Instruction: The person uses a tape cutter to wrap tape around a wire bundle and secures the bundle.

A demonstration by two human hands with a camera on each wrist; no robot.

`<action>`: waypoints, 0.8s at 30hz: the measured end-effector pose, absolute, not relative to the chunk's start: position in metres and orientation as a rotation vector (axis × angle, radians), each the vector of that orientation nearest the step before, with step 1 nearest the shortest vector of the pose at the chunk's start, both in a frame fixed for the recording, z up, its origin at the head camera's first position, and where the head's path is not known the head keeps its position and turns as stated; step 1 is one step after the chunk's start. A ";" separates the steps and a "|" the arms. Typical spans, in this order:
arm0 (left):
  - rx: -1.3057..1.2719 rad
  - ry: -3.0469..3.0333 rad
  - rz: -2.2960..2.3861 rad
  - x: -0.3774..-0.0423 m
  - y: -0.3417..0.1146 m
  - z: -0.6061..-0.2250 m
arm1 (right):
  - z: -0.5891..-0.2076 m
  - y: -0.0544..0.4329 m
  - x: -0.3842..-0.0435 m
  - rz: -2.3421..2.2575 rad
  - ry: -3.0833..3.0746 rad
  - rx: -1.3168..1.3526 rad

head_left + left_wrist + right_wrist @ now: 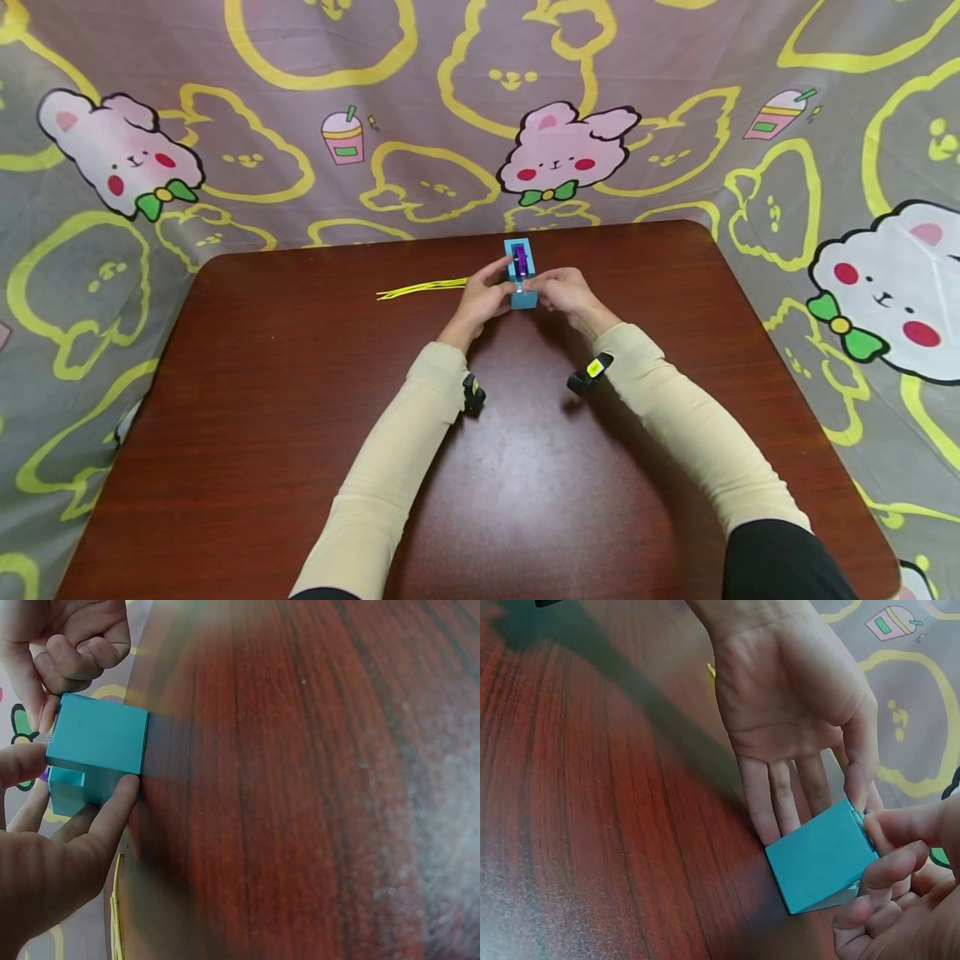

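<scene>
Since the purple roll (521, 262) sits in the blue dispenser (524, 300) at the table's (300, 375) 12 o'clock, loading looks done; left hand (480, 298) grips the dispenser, right hand (567, 292) pinches probably the tape end, tear-off likely pending, yellow strands (423, 287) at its 9 o'clock.

The table (540, 500) offers passage between the sleeves (382, 467), but the left hand (483, 296) and right hand (567, 293) flank the blue holder (524, 301).
</scene>
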State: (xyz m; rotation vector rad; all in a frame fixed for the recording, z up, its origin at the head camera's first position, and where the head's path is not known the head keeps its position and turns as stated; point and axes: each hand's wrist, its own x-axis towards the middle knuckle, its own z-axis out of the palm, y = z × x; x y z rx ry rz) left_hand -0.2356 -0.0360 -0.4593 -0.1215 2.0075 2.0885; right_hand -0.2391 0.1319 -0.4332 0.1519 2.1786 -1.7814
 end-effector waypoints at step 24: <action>-0.115 2.010 2.086 -0.234 -0.036 -0.458 | -0.435 0.135 -0.231 -1.797 2.143 0.156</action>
